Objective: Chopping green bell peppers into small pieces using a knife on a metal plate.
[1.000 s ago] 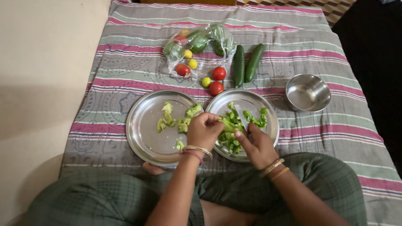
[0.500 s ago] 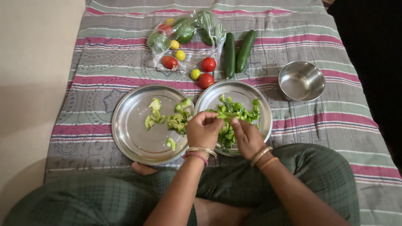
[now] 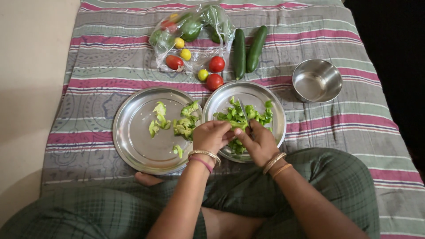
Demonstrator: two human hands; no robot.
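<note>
My left hand (image 3: 211, 136) pinches a green pepper piece (image 3: 235, 125) over the near edge of the right steel plate (image 3: 274, 95). My right hand (image 3: 258, 142) grips a small knife (image 3: 244, 111) whose blade points away from me, against that piece. Chopped green pepper (image 3: 253, 113) is heaped on the right plate. The left steel plate (image 3: 133, 132) carries a few pepper scraps (image 3: 186, 124).
Beyond the plates lie two cucumbers (image 3: 247, 49), loose tomatoes (image 3: 214, 81) and small yellow fruits (image 3: 202, 74), and a clear bag of vegetables (image 3: 190, 28). A steel bowl (image 3: 316, 81) stands at the right. All rest on a striped cloth (image 3: 102, 75); my crossed legs fill the foreground.
The view has shifted, so everything sits lower-left in frame. My hands stay together over the right plate; the knife blade now shows above my right thumb.
</note>
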